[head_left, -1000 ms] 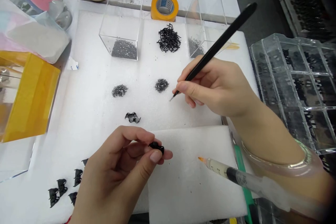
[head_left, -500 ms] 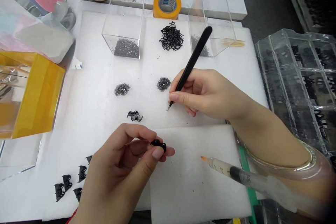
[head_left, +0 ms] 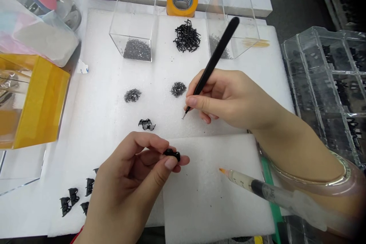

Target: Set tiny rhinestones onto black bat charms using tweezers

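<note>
Between the thumb and fingers of my left hand (head_left: 134,187) is a small glossy black part (head_left: 172,154). My right hand (head_left: 228,97) grips black tweezers (head_left: 213,61) like a pen, tips pointing down at the white foam sheet (head_left: 108,103). What the tips hold is too small to make out. Beyond the tips lies a little pile of tiny dark metal pieces (head_left: 178,89), with a similar pile (head_left: 132,95) to its left. Two joined or touching black parts (head_left: 146,124) rest above my left hand. Several more black parts (head_left: 73,196) lie at the lower left.
A syringe (head_left: 257,188) with an orange tip lies over the front foam block (head_left: 211,213). Behind are two clear boxes (head_left: 137,49), black bent pins (head_left: 187,37), yellow tape (head_left: 182,0) and toothpicks (head_left: 256,42). A yellow box (head_left: 42,103) stands left, a compartment case (head_left: 323,84) right.
The whole view has shifted slightly. The upper end of the tweezers has swung a little to the right and away, while both hands keep their grips.
</note>
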A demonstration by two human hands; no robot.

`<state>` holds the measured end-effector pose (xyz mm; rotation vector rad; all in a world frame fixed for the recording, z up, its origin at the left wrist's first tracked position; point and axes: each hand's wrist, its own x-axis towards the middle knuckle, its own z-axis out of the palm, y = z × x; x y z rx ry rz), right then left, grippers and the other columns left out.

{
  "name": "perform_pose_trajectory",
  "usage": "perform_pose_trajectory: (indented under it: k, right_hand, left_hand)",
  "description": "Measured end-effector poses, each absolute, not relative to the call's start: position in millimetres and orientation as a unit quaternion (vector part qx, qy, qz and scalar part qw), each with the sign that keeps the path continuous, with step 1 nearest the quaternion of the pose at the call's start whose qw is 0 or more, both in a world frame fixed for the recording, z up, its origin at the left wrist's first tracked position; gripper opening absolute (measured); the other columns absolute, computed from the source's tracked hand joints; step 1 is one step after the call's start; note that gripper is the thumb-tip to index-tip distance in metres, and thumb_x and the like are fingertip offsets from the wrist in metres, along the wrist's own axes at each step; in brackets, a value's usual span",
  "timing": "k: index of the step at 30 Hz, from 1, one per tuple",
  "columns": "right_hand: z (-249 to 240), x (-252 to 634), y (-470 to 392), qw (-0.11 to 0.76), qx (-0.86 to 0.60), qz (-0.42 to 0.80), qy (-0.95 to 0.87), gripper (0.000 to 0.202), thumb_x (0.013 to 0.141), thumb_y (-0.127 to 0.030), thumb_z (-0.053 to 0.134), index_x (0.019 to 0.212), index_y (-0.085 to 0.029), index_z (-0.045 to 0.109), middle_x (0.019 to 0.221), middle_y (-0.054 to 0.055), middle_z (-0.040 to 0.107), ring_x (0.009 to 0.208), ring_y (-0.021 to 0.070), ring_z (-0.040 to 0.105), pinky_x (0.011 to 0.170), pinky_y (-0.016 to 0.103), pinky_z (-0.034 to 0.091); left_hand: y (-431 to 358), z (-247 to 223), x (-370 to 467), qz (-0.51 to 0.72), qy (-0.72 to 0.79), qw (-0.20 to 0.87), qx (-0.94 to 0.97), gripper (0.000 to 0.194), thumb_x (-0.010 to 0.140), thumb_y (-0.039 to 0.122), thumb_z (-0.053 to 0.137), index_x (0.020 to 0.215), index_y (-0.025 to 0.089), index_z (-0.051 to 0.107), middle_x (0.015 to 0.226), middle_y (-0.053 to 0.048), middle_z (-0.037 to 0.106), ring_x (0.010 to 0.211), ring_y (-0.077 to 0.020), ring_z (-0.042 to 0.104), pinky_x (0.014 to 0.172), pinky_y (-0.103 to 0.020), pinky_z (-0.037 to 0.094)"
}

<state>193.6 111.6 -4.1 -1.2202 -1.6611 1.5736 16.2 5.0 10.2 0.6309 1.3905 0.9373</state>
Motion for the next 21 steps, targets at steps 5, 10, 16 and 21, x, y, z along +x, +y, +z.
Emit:
perform_pose_trajectory:
  k: [5, 10, 16, 21]
  right_hand:
    - [15, 181, 92, 0.309, -0.458, 0.615, -0.563, 0.010, 0.081, -0.011, 0.068, 0.077, -0.019, 0.063, 0.068, -0.002, 0.068, 0.056, 0.0109, 0.068, 0.044, 0.017, 0.054]
    - [27, 170, 74, 0.303, -0.458, 0.644, -0.532, 0.012, 0.079, -0.012, 0.071, 0.076, -0.020, 0.062, 0.066, -0.003, 0.070, 0.058, 0.0110, 0.070, 0.050, 0.015, 0.059]
    - [26, 169, 74, 0.298, -0.467, 0.635, -0.538, 0.013, 0.080, -0.010, 0.070, 0.076, -0.020, 0.063, 0.066, -0.002, 0.070, 0.059, 0.0138, 0.071, 0.048, 0.018, 0.060]
    - [24, 168, 74, 0.301, -0.471, 0.612, -0.559, 0.011, 0.080, -0.012, 0.070, 0.077, -0.021, 0.064, 0.069, -0.001, 0.072, 0.062, 0.0155, 0.072, 0.047, 0.019, 0.060]
  left_hand:
    - [7, 11, 18, 0.439, 0.590, 0.631, 0.245, 0.018, 0.077, 0.006, 0.071, 0.079, 0.021, 0.060, 0.068, 0.004, 0.074, 0.071, -0.0113, 0.074, 0.066, -0.010, 0.057]
    - [8, 8, 18, 0.458, 0.571, 0.638, 0.240, 0.017, 0.078, 0.005, 0.070, 0.080, 0.020, 0.061, 0.071, 0.004, 0.073, 0.069, -0.0111, 0.074, 0.066, -0.011, 0.058]
    - [8, 7, 13, 0.450, 0.563, 0.650, 0.240, 0.018, 0.079, 0.004, 0.069, 0.080, 0.021, 0.062, 0.071, 0.007, 0.070, 0.071, -0.0107, 0.074, 0.068, -0.012, 0.059]
    - [9, 5, 9, 0.431, 0.546, 0.673, 0.251, 0.018, 0.081, 0.006, 0.069, 0.083, 0.022, 0.061, 0.072, 0.008, 0.070, 0.074, -0.0090, 0.074, 0.072, -0.010, 0.058]
